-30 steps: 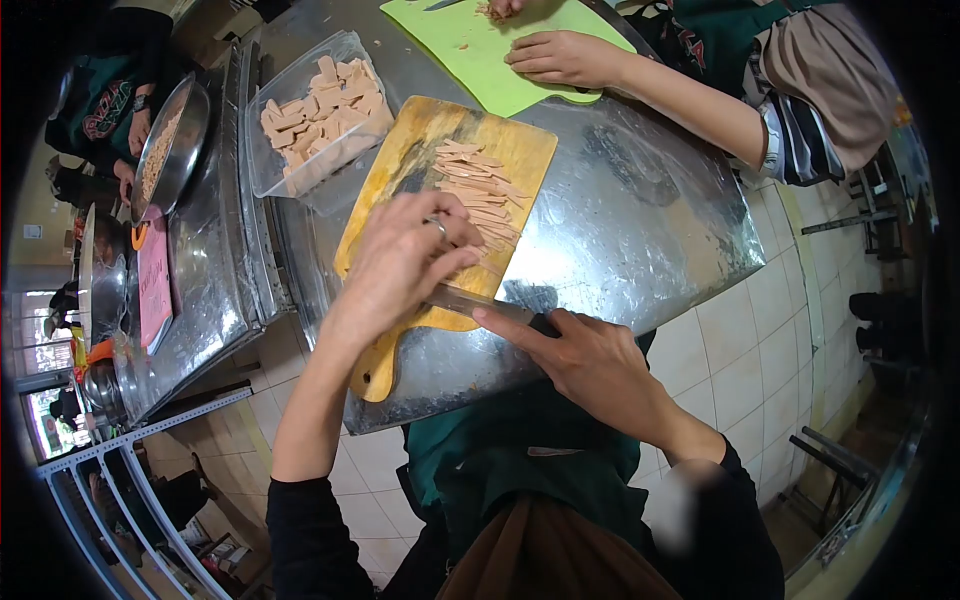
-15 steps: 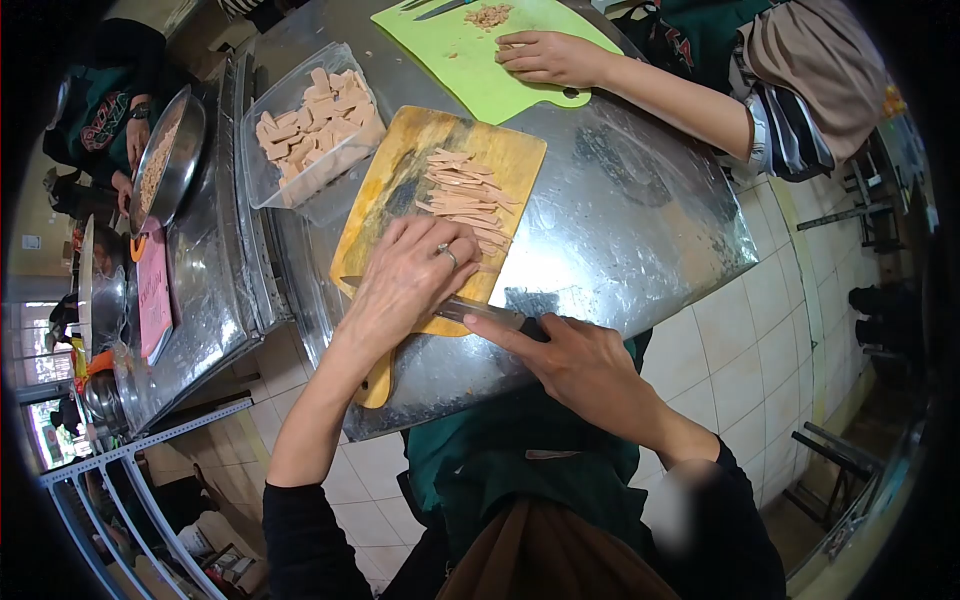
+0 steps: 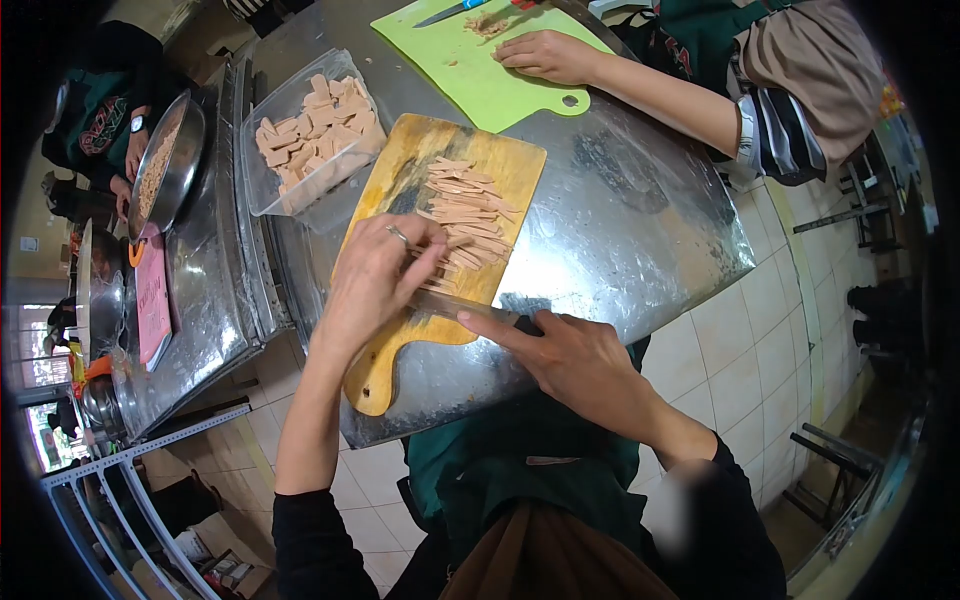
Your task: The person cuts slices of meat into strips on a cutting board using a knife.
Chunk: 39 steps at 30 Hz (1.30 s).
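On the yellow wooden cutting board (image 3: 516, 150) lies a row of thin pale-pink strips (image 3: 468, 205), which look like sliced sausage meat. My right hand (image 3: 590, 370) grips a kitchen knife (image 3: 450, 306) by its dark handle, index finger stretched along the blade, which lies across the lower part of the board. My left hand (image 3: 370, 275), with a ring, is curled over the board's left side. Its thumb and fingertips close on the near strips; the exact grip is partly hidden. A clear plastic container (image 3: 335, 184) of thicker pale-pink pieces stands left of the board.
Across the metal table (image 3: 640, 250), another person's hand (image 3: 545, 57) rests on a green cutting board (image 3: 450, 90) with chopped bits and a blue-handled knife (image 3: 445, 14). At left, a person holds a metal bowl (image 3: 185, 160) of chopped food beside a pink sheet (image 3: 152, 295).
My left hand has moved slightly back left, its thumb and fingers now bunched at the strips. The knife stays nearly in place. On the green board, a blue knife handle has come into view.
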Available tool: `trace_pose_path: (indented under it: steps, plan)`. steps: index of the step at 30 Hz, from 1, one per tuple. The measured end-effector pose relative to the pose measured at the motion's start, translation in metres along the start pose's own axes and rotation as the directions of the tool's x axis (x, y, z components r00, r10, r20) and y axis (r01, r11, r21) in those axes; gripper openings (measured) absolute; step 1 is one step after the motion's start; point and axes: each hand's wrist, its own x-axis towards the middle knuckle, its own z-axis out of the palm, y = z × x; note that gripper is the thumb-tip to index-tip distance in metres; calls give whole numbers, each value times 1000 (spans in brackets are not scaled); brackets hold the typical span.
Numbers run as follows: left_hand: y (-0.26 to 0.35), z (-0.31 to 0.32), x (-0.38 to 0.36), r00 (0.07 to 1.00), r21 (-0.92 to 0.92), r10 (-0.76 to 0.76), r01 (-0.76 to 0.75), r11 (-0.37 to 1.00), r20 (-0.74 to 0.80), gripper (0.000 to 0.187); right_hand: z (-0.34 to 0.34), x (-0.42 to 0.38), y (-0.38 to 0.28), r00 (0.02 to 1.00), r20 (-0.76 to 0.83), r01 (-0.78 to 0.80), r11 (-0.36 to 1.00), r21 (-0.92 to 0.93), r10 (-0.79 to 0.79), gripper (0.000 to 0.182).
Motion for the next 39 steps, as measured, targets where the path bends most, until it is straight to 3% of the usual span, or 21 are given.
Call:
trace_pose_path:
  steps: [1,4,5,8,12,15,25,29,39]
  plan:
    - [-2,-4,1,999,-6,1,-1,1000,-46,12,-1,2,1,1000,-11,0,1000,-7,0,81]
    - [-4,-16,6,976,-153,-196,180,972,-95,11,-6,11,4,1000,2,-20,1000,18,20,79]
    - [-10,-16,8,974,-234,-171,133,963,-149,14,-9,14,5,999,13,-30,999,34,29,79]
    - [-13,-25,13,958,-256,-188,130,958,-218,19,-14,23,7,995,80,-68,997,20,67,75]
    - [-12,-26,14,924,-396,-363,291,871,-118,20,-16,26,10,990,107,-96,994,59,90,67]
    - [-14,-19,11,915,-544,-394,291,787,-81,21,-18,21,8,993,67,-100,989,107,93,59]
    - [5,-13,-17,878,-761,-459,206,615,-133,13,-15,20,10,987,35,-158,964,211,155,47]
    - [5,-3,-28,800,-833,-569,174,525,-192,13,-12,21,10,982,23,-186,952,243,186,50]
    - [-4,20,-24,699,-862,-643,76,502,-313,12,-19,20,1,962,81,-272,927,258,260,53]
